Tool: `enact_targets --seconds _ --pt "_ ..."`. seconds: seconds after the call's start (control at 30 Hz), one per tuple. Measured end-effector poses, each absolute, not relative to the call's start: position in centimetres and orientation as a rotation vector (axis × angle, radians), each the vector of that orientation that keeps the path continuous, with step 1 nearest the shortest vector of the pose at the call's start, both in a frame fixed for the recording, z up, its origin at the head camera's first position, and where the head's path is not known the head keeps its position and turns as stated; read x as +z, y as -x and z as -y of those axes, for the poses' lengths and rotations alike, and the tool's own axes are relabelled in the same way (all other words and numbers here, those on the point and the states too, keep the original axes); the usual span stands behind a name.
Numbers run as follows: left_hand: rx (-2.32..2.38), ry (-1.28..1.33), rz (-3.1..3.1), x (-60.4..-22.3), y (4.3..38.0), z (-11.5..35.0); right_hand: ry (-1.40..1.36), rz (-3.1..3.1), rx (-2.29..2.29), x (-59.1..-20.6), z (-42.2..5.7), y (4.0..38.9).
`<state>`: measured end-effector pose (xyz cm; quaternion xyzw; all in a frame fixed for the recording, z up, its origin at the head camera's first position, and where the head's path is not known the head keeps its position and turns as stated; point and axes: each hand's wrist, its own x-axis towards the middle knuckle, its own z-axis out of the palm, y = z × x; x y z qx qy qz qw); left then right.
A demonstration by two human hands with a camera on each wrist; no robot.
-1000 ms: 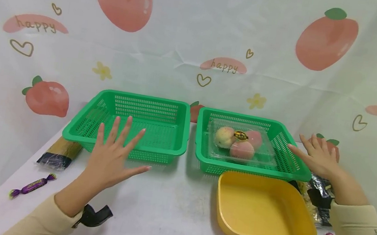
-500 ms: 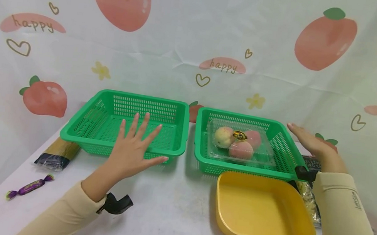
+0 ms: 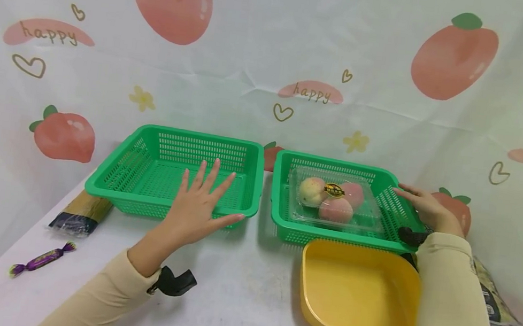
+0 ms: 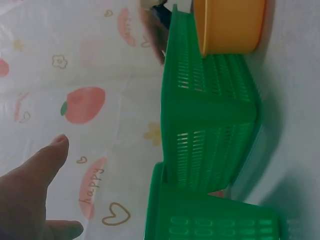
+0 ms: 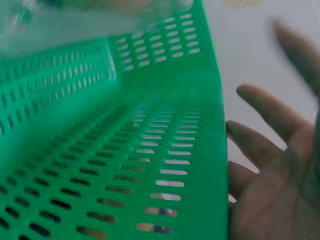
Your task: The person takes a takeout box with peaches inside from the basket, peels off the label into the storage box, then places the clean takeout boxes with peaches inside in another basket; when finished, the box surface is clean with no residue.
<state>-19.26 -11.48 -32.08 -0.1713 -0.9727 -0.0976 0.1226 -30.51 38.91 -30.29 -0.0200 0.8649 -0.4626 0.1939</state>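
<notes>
"How does your left grip stand?"

"My left grip (image 3: 197, 210) is wide open, fingers straight and fanned out, with hold of nothing. From the head view it overlaps the front of the left green basket (image 3: 141, 197); from the wrist it shows up in the air, apart from it."

"And the right?"

"My right grip (image 3: 428, 208) is open too, holding nothing. It is at the outer right side of the right green basket (image 3: 331, 233), fingers loosely extended just beside the rim. I can't tell whether they touch."

"What sits inside that basket?"

"A clear plastic box (image 3: 368, 216) with three peaches (image 3: 336, 210) in it, one paler and yellower, and a black and gold label (image 3: 335, 191) on top."

"Anything in front?"

"A yellow tub (image 3: 358, 292) stands on the table (image 3: 246, 296) just in front of the right basket; my right sleeve (image 3: 455, 309) hides its right end. Beyond that sleeve I see part of a packet (image 3: 493, 299)."

"Over to the left?"

"A brown and black packet (image 3: 83, 212) beside the left basket, and nearer me a purple wrapped candy (image 3: 43, 261)."
</notes>
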Motion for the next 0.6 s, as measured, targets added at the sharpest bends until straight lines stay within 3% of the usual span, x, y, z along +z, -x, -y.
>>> enact_targets --seconds 0.33,0.6 --pt "-0.525 0.498 2.790 -31.7 20.0 9.8 -0.040 -2.661 -1.269 -32.7 -39.7 30.8" --pt "-1.000 0.522 2.772 -31.0 21.7 7.9 -0.076 -2.652 -1.385 -33.5 -39.7 31.0"
